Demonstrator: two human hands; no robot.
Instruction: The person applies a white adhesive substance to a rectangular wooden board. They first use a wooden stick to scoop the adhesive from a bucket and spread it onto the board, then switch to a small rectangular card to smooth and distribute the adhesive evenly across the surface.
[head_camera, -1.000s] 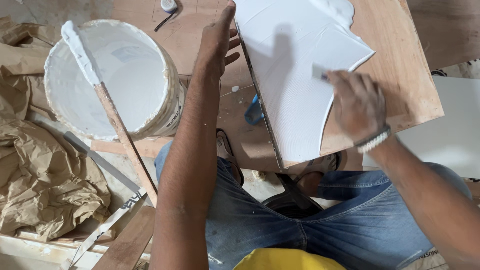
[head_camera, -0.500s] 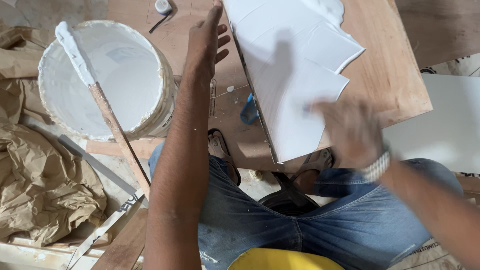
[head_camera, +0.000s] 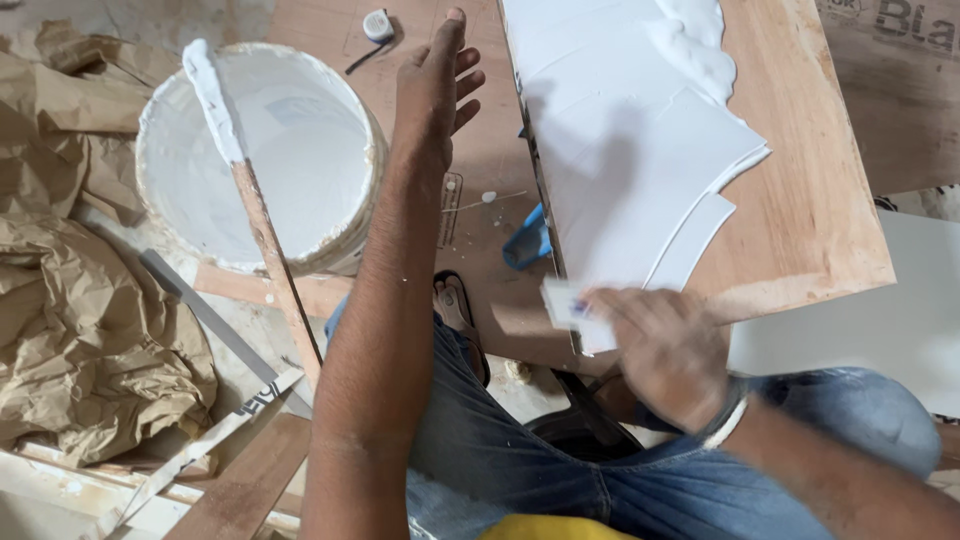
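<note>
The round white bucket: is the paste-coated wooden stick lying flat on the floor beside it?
No: the wooden stick leans across the round white bucket.

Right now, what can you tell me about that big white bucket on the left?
The bucket is round, open-topped and seen from above. Its rim and inner wall are coated white with paste or paint, crusted unevenly at the edge. A wooden stick, its upper end thickly coated white, leans across the rim and slants down toward the lower right. The bucket stands on the floor beside crumpled brown paper, left of the outstretched left hand, which does not touch it.
</note>
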